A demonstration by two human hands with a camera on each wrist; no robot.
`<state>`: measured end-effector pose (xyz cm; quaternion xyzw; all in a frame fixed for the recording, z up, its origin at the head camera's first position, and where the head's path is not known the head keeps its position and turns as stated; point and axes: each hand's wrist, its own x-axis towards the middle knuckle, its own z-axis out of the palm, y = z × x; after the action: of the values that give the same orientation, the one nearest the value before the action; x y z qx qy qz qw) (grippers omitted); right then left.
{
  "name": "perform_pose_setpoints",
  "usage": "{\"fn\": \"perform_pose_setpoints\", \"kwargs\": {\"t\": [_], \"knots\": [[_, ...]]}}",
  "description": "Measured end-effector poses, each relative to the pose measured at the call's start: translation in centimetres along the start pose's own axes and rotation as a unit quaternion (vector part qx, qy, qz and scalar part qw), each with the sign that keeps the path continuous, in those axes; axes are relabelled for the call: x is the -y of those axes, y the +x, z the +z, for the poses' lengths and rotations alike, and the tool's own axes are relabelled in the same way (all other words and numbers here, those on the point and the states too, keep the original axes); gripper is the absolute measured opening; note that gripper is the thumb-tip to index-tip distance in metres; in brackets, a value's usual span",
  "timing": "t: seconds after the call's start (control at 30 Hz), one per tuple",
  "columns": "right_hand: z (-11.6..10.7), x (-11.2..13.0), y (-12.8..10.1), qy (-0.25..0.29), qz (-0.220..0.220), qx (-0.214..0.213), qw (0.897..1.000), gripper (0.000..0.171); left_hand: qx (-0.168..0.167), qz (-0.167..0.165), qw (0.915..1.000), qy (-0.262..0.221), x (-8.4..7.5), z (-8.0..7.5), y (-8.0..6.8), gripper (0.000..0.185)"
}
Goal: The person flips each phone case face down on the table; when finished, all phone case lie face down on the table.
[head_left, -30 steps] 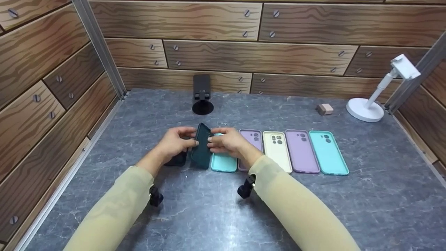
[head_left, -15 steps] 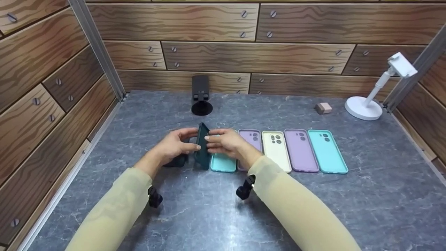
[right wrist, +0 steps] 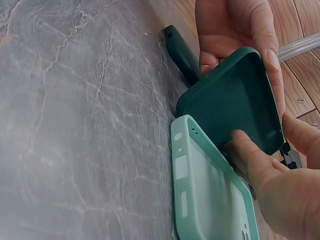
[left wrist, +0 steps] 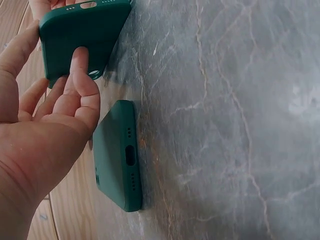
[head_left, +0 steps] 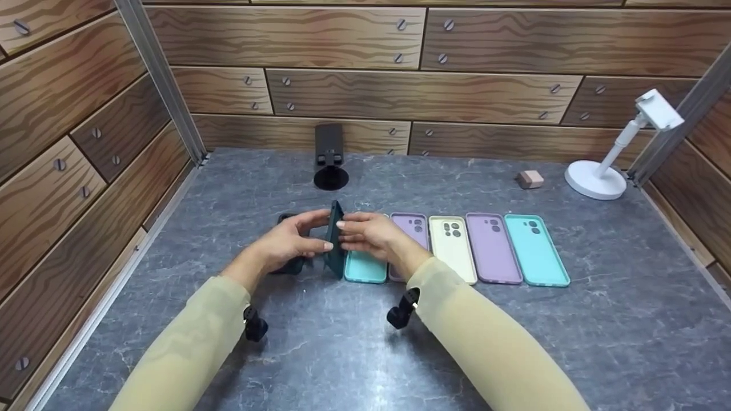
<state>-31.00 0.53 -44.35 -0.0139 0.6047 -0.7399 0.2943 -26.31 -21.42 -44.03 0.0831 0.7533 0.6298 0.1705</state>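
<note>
Both hands meet over the table (head_left: 514, 342) and I have a dark green case (head_left: 334, 240) pinched between them, stood up on its long edge with its lower end at the table. My left hand (head_left: 291, 242) holds it from its own side, thumb on one face and fingers (left wrist: 80, 75) curled against the other, as the left wrist view shows. My right hand (head_left: 371, 237) presses in from the opposite side; in the right wrist view its fingertips (right wrist: 240, 142) rest on the case's back near the bottom edge while the left hand's fingers wrap the top.

Just under and behind my left hand lies a second dark green case (left wrist: 117, 155), flat on the table, its port holes facing the left wrist camera. Right beside my right hand, touching or nearly touching the held case, lies a mint case (right wrist: 210, 195). Beyond it, further out past my right hand, four more cases sit in a row, side by side: purple case (head_left: 412, 228), cream case (head_left: 453, 248), lilac case (head_left: 494, 248), and teal case (head_left: 535, 248).

Ahead of my hands stands a black phone stand (head_left: 330, 154). Far off past my right hand are a small tan block (head_left: 530, 179) and a white stand (head_left: 614, 157).
</note>
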Motion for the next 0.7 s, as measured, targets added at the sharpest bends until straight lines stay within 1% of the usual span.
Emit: {"fn": "perform_pose_setpoints", "kwargs": {"t": [0.23,0.37,0.7], "knots": [[0.13,0.09,0.09,0.001,-0.004,0.005,1.000,0.054,0.000,-0.014,0.9999,-0.003,0.21,-0.06,0.23,0.085],[0.19,0.07,0.15,-0.003,-0.006,0.005,1.000,0.054,0.003,-0.016,0.9999,-0.001,0.30,-0.06,0.36,0.086],[0.22,0.14,0.20,-0.008,-0.008,0.018,1.000,0.059,0.013,-0.007,0.9998,0.011,0.30,-0.10,0.38,0.084]]}}
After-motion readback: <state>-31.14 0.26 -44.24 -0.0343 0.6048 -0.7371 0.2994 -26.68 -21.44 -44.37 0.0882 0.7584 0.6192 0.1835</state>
